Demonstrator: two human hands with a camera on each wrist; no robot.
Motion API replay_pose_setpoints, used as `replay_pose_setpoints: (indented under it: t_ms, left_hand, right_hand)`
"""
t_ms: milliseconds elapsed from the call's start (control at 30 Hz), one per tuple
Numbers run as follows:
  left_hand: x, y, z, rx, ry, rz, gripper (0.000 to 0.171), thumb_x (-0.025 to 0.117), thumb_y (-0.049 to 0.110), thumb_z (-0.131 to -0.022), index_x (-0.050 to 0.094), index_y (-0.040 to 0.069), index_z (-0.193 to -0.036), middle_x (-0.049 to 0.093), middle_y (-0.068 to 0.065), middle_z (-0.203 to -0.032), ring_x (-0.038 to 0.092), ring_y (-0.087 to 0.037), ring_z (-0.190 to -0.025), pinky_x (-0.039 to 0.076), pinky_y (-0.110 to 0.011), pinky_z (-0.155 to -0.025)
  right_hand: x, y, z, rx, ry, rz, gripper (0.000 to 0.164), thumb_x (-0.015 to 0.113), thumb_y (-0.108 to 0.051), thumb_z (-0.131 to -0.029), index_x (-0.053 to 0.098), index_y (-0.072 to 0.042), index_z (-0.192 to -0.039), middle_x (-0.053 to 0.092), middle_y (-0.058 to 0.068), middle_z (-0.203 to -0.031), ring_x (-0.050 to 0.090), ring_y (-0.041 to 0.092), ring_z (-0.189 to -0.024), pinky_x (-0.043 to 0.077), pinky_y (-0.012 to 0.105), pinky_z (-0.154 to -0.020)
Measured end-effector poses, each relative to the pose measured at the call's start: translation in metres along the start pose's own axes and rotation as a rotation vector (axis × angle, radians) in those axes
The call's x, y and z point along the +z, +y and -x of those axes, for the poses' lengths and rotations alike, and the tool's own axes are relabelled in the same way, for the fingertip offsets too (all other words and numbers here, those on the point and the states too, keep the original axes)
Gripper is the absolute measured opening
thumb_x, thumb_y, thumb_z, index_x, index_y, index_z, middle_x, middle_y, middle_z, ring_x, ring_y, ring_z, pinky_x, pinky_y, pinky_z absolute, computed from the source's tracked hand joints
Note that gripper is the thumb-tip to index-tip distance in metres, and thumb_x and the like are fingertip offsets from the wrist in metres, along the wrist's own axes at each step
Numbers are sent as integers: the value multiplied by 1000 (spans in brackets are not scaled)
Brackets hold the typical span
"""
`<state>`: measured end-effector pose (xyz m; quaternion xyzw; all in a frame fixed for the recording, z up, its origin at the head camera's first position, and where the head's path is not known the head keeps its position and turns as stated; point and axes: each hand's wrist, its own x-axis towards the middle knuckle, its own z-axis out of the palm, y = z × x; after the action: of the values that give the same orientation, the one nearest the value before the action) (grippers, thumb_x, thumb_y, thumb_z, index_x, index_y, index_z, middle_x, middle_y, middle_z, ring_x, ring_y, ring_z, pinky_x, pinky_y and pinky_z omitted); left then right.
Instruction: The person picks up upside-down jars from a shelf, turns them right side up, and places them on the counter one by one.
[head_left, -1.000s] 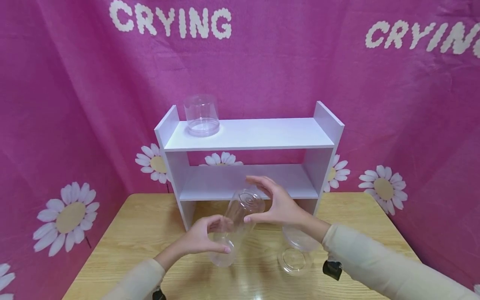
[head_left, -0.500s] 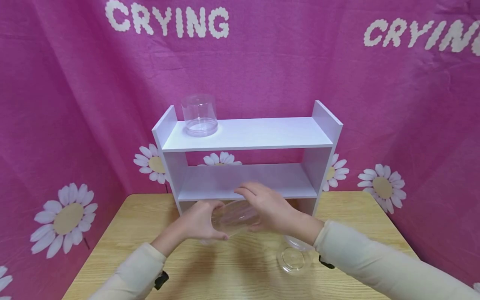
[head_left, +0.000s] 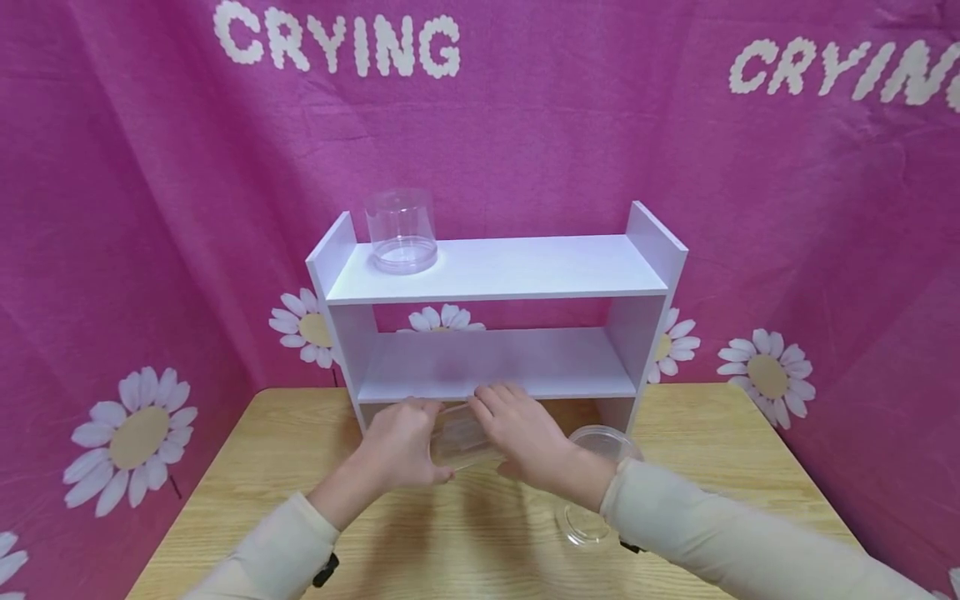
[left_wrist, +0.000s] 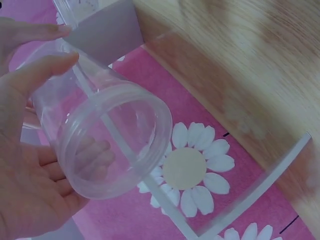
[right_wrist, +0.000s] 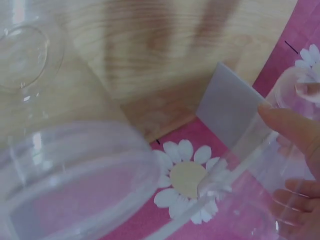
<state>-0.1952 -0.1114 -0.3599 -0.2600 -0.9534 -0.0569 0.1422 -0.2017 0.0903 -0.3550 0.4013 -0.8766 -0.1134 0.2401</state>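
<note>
Both hands hold a clear plastic jar (head_left: pixel 459 437) on its side, just in front of the white shelf unit. Around its left end curls my left hand (head_left: pixel 397 450); in the left wrist view, the thumb and fingers lie on opposite sides of the jar (left_wrist: pixel 117 97), whose thick round rim faces the camera. The right hand (head_left: pixel 525 433) grips the other end, with its back toward the head camera. In the right wrist view, the right thumb (right_wrist: pixel 287 122) lies along the transparent wall, and the fingers show below it.
Another clear jar (head_left: pixel 602 440) stands on the wooden table (head_left: pixel 300 425) beside the right wrist. A clear round lid (head_left: pixel 585 527) lies nearer, partly behind the right sleeve. On the top board of the shelf unit (head_left: pixel 540 267) stands a wide clear jar (head_left: pixel 402 237), at the left.
The held jar has turned from a steep tilt to nearly sideways and come up under the middle shelf. The right hand has turned over and its spread fingers have come around the jar.
</note>
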Motion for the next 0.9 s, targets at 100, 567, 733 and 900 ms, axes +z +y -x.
replay_pose_setpoints:
  t_ms: [100,567,733,900]
  left_hand:
    - [1,3,1,2,0,-21,60,86,50,-54,57,10,-89,56,2,-73,56,-13,-70,49,-29,-57]
    - [6,13,4,-9,19,-59,66,84,50,-57,63,2,-99,66,-6,-87,63,-22,-87,56,-36,-73]
    - [11,14,7,-8,35,-65,67,84,51,-59,62,3,-100,66,-6,-87,62,-23,-85,56,-35,-73]
    - [10,10,10,-10,42,7,79,82,54,-61,60,2,-116,70,-9,-103,64,-24,-97,57,-36,-82]
  right_hand:
    - [4,-7,-1,16,-4,16,98,93,-46,-47,51,-3,-124,56,7,-117,56,22,-110,47,34,-103]
    - [8,-26,-5,37,-13,14,86,89,-42,-57,53,-4,-126,57,5,-119,54,20,-110,47,31,-102]
    - [10,-27,-4,31,13,7,81,89,-39,-56,54,-5,-120,57,4,-112,54,18,-103,48,29,-98]
    - [13,-24,-1,45,26,-49,81,90,-36,-54,54,-3,-120,59,6,-113,57,20,-106,49,31,-100]
